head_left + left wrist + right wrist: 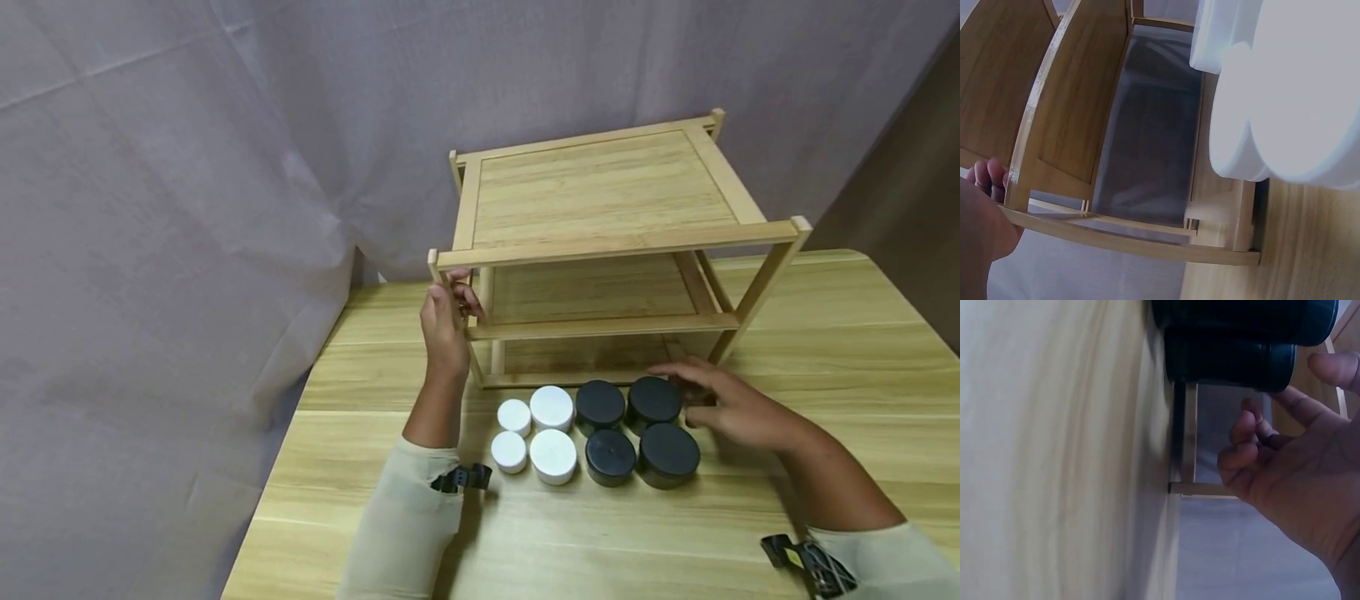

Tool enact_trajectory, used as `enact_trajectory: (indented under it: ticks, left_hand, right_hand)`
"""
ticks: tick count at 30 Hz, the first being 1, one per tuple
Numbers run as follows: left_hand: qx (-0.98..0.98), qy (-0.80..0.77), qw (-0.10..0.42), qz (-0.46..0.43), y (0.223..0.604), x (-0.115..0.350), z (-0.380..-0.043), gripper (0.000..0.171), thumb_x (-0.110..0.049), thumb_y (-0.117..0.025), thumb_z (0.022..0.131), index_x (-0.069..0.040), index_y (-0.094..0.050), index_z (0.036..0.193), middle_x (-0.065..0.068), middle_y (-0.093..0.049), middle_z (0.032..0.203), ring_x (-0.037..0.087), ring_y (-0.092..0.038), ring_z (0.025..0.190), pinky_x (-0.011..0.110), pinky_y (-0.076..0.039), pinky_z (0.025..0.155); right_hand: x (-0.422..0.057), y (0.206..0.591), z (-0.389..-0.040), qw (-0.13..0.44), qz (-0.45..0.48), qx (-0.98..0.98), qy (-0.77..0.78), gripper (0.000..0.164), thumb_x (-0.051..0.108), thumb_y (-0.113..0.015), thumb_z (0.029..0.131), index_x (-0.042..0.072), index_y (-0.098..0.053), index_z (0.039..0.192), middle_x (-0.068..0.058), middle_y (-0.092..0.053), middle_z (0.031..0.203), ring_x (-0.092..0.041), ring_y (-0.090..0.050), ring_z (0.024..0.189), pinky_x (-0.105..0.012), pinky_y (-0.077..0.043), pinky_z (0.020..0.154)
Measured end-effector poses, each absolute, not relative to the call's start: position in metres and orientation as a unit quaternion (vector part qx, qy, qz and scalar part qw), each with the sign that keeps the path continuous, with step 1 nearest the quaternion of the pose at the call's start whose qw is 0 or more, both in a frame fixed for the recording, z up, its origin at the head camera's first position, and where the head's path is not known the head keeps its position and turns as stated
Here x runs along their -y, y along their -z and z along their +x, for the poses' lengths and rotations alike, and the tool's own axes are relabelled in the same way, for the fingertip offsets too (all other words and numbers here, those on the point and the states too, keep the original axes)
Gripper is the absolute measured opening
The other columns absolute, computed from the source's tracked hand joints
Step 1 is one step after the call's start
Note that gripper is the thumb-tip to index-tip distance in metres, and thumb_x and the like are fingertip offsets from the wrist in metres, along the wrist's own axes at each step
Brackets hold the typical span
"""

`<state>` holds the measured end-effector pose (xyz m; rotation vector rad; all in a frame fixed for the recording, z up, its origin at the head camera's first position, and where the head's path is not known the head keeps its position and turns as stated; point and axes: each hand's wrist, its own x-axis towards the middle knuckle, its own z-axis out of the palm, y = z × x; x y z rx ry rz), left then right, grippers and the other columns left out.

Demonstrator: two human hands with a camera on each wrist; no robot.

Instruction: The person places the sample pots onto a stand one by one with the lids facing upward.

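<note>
Because its fingers curl round the front left post of the wooden rack, the left hand probably serves to steady the frame. The right hand, thumb and forefinger parted and other fingers bent, has hold of nothing and lies just beside the back right black jar; whether a fingertip touches it cannot be told. Four black and four white jars stand upright in two rows on the tabletop, before the rack, seemingly grouped by colour and kept within reach. Their lids are round and flat, the leftmost white pair smallest. The rack, pale and visibly grained, has panels stacked between slim posts.
</note>
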<state>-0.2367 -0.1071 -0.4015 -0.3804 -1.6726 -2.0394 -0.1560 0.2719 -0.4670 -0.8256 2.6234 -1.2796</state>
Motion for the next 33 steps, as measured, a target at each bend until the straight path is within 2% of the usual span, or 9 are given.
enact_trajectory:
  ticks: [3,8,13,15,19,22,25,29,33]
  left_hand:
    - [0.614,0.742,0.233,-0.134,0.4,0.107,-0.237,0.118,-0.097,-0.038,0.089,0.014,-0.06,0.124,0.001,-0.055,0.081,0.014,-0.054,0.069,0.024,-0.051,0.064]
    - [0.622,0.745,0.209,-0.117,0.401,0.108,-0.237,0.114,-0.101,-0.036,0.083,0.003,-0.063,0.123,-0.002,-0.043,0.075,0.009,-0.038,0.058,0.021,-0.035,0.052]
    - [0.627,0.745,0.196,-0.114,0.404,0.108,-0.238,0.123,-0.1,-0.033,0.082,0.012,-0.06,0.124,-0.004,-0.033,0.07,0.003,-0.026,0.051,0.019,-0.024,0.047]
    - [0.628,0.744,0.198,-0.117,0.403,0.109,-0.238,0.122,-0.099,-0.032,0.083,0.013,-0.06,0.124,-0.004,-0.034,0.07,0.003,-0.026,0.051,0.019,-0.024,0.046]
    - [0.622,0.744,0.207,-0.128,0.401,0.109,-0.237,0.111,-0.098,-0.034,0.086,0.003,-0.064,0.12,-0.002,-0.039,0.073,0.007,-0.032,0.054,0.02,-0.027,0.046]
    - [0.622,0.742,0.212,-0.137,0.4,0.11,-0.236,0.112,-0.097,-0.032,0.088,0.006,-0.063,0.121,-0.002,-0.04,0.074,0.009,-0.033,0.057,0.02,-0.027,0.048]
    - [0.624,0.741,0.207,-0.135,0.401,0.109,-0.237,0.111,-0.096,-0.029,0.087,0.005,-0.063,0.118,-0.003,-0.036,0.072,0.007,-0.03,0.056,0.02,-0.025,0.048]
    - [0.62,0.749,0.201,-0.118,0.402,0.108,-0.237,0.096,-0.097,-0.03,0.084,-0.008,-0.06,0.101,-0.005,-0.034,0.069,0.004,-0.028,0.056,0.019,-0.023,0.049]
    - [0.617,0.751,0.21,-0.106,0.403,0.107,-0.237,0.085,-0.098,-0.032,0.08,-0.015,-0.049,0.085,-0.006,-0.034,0.067,0.004,-0.027,0.056,0.018,-0.021,0.049]
  right_hand:
    - [-0.275,0.468,-0.159,0.067,-0.295,-0.851,0.43,0.062,-0.006,-0.069,0.097,0.007,-0.054,0.156,-0.013,-0.055,0.147,0.01,-0.047,0.124,-0.03,-0.05,0.088]
    - [-0.281,0.469,-0.163,0.141,-0.326,-0.801,0.482,0.069,-0.004,-0.066,0.102,0.007,-0.041,0.165,0.005,-0.058,0.145,-0.002,-0.059,0.116,-0.026,-0.053,0.086]
    - [-0.286,0.468,-0.167,0.181,-0.336,-0.777,0.501,0.068,0.0,-0.064,0.107,0.006,-0.035,0.168,0.013,-0.06,0.145,-0.008,-0.06,0.113,-0.025,-0.053,0.085]
    - [-0.286,0.468,-0.168,0.183,-0.333,-0.778,0.501,0.067,0.001,-0.063,0.108,0.006,-0.035,0.168,0.016,-0.058,0.149,-0.006,-0.059,0.117,-0.025,-0.053,0.088]
    - [-0.286,0.469,-0.169,0.193,-0.329,-0.778,0.498,0.066,0.0,-0.061,0.109,0.005,-0.034,0.169,0.024,-0.049,0.158,0.011,-0.049,0.138,-0.022,-0.052,0.098]
    - [-0.285,0.47,-0.17,0.2,-0.326,-0.782,0.493,0.066,0.004,-0.062,0.109,0.005,-0.034,0.169,0.025,-0.044,0.163,0.019,-0.037,0.144,-0.019,-0.051,0.101]
    - [-0.284,0.47,-0.171,0.2,-0.32,-0.789,0.484,0.065,0.008,-0.064,0.11,0.006,-0.035,0.168,0.021,-0.044,0.163,0.021,-0.036,0.143,-0.019,-0.051,0.1]
    - [-0.282,0.471,-0.17,0.197,-0.315,-0.798,0.475,0.063,0.01,-0.064,0.11,0.009,-0.039,0.167,0.018,-0.046,0.16,0.019,-0.039,0.141,-0.019,-0.052,0.1]
    - [-0.281,0.472,-0.17,0.189,-0.32,-0.802,0.467,0.061,0.01,-0.064,0.11,0.012,-0.04,0.167,0.018,-0.047,0.159,0.018,-0.041,0.141,-0.018,-0.05,0.101]
